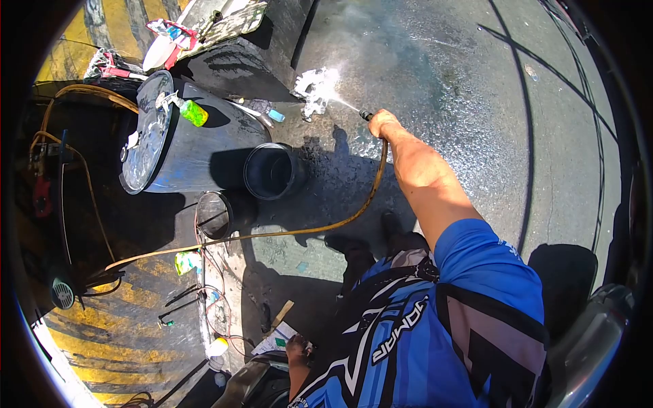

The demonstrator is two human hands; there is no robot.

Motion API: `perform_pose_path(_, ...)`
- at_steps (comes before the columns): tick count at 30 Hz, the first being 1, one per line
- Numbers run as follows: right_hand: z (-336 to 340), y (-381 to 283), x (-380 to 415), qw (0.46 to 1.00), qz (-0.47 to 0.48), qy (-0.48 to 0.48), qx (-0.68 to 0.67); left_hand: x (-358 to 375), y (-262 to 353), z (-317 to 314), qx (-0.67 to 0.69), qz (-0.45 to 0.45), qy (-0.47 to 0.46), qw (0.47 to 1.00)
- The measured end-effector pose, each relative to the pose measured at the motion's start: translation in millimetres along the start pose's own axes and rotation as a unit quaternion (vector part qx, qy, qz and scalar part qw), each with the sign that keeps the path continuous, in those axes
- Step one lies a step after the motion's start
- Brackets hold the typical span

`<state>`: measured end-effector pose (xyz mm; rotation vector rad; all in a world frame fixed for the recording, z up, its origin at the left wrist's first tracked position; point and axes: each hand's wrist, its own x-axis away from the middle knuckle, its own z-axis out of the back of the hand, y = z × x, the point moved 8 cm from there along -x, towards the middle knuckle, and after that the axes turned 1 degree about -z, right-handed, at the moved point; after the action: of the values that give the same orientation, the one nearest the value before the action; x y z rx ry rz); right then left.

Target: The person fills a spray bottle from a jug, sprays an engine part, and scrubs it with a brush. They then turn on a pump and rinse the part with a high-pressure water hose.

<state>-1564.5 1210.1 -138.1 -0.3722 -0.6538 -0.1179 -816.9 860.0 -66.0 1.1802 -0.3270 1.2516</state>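
My right hand (384, 124) is stretched out over the wet pavement, its fingers wrapped round the dark nozzle of an orange hose (354, 214). A bright spray leaves the nozzle and strikes the ground, where a whitish patch (313, 92) shows beside the dark block; whether it is foam or cloth is unclear. The hose hangs from the nozzle and runs left across the floor. Low in the view, close to my body, my left hand (297, 348) is in shadow beside white and green packaging (277, 340); its fingers are too dark to make out.
A large blue-grey barrel (211, 146) lies left of centre, with a green spray bottle (194, 113) on it. Near it are a black bucket (270, 171) and a smaller container (213, 215). Thin cables cross the striped floor at lower left. A dark block (238, 68) stands above.
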Motion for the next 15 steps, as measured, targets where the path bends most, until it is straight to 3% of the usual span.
perform_pose_path(4, -0.6, -14.3, 23.7, 0.993, 0.05, -0.061, 0.092, 3.3, 3.3, -1.0, -0.015, 0.032, 0.016, 0.999)
perform_pose_path(6, -8.9, -11.5, 12.3, 0.995, 0.045, -0.052, 0.077, 1.6, 25.7, -2.7, -0.181, -0.093, 0.001, 0.979)
perform_pose_path(7, -8.6, -10.0, 15.4, 0.997, 0.034, -0.045, 0.059, -0.4, 32.3, -3.6, -0.333, -0.224, -0.018, 0.916)
perform_pose_path(8, -7.7, -8.7, 18.8, 0.998, 0.023, -0.037, 0.041, 8.1, 38.2, -14.0, -0.471, -0.344, -0.036, 0.811)
perform_pose_path(10, -5.5, -10.9, 23.1, 0.998, 0.034, -0.038, 0.049, 0.2, 22.9, -2.7, -0.378, -0.255, -0.027, 0.889)
perform_pose_path(12, -1.8, -12.8, 26.1, 0.998, 0.033, -0.029, 0.045, -0.6, 18.0, -0.8, -0.351, -0.223, -0.022, 0.909)
perform_pose_path(14, -2.0, -10.4, 22.2, 0.999, 0.022, -0.008, 0.031, 9.6, 33.3, -6.3, -0.397, -0.252, -0.024, 0.882)
perform_pose_path(15, -3.1, -9.1, 18.7, 1.0, 0.017, -0.009, 0.025, 12.1, 36.7, -6.3, -0.36, -0.219, -0.024, 0.907)
